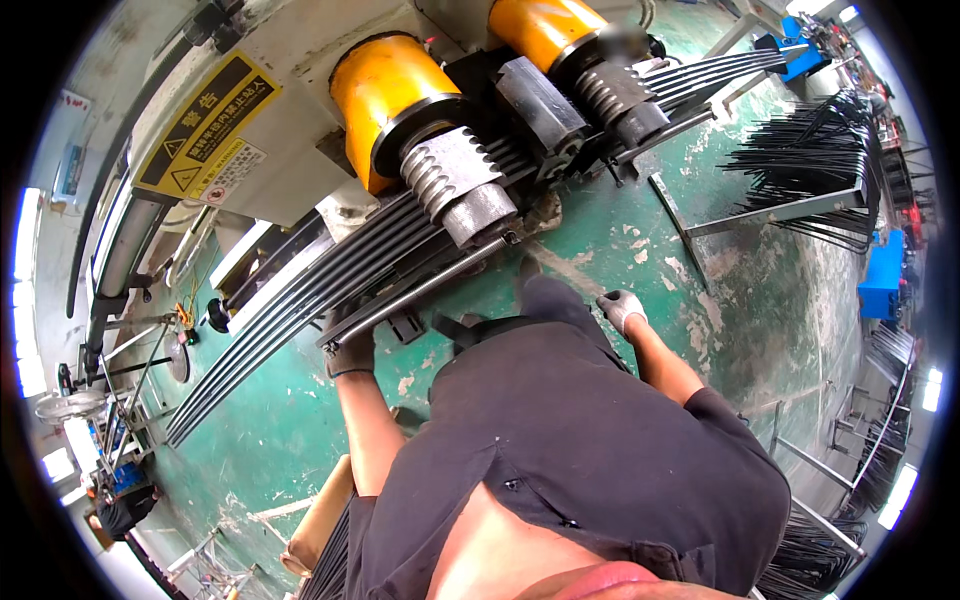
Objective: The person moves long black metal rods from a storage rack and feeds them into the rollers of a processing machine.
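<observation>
Several long black metal rods (pixel 300 290) lie side by side across the machine, below two ridged steel rollers (pixel 450 175). A thin bar with a coiled spring (pixel 425 287) runs along their near side. My left hand (pixel 352 355), in a grey glove, is at the lower left end of this bar, close under the rods. Its fingers are hidden behind the bar, so its grip does not show. Away from the machine, at my right side, hangs my right hand (pixel 625 312) in a pale glove. Its fingers are loosely bent and apart, with nothing seen in them.
Two yellow cylinders (pixel 390 95) stand above the rollers, with a dark block (pixel 540 105) between them. A yellow warning sign (pixel 208 125) is on the machine's left. At right, bent black rods (pixel 810 165) hang on a metal rack (pixel 780 212). Green floor (pixel 600 230) surrounds me.
</observation>
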Available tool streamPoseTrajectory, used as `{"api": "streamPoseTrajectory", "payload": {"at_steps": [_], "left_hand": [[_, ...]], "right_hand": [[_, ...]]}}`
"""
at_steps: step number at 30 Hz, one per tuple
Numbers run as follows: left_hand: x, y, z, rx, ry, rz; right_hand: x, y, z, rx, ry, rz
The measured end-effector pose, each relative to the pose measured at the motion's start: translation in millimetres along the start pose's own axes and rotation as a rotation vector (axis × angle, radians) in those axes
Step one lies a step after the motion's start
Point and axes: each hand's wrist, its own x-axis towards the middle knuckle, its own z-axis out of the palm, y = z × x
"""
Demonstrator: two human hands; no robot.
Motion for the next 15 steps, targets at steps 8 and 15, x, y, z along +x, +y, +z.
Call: {"api": "streamPoseTrajectory", "payload": {"at_steps": [8,15], "left_hand": [[-1,-7,-85,-2.249,0.626,-1.044],[-11,-9,-138,-2.223,0.786,-1.055]], "right_hand": [[11,-110,-7,0.221,0.047,-0.316],[-25,-211,-45,-0.128,0.259,-1.019]]}}
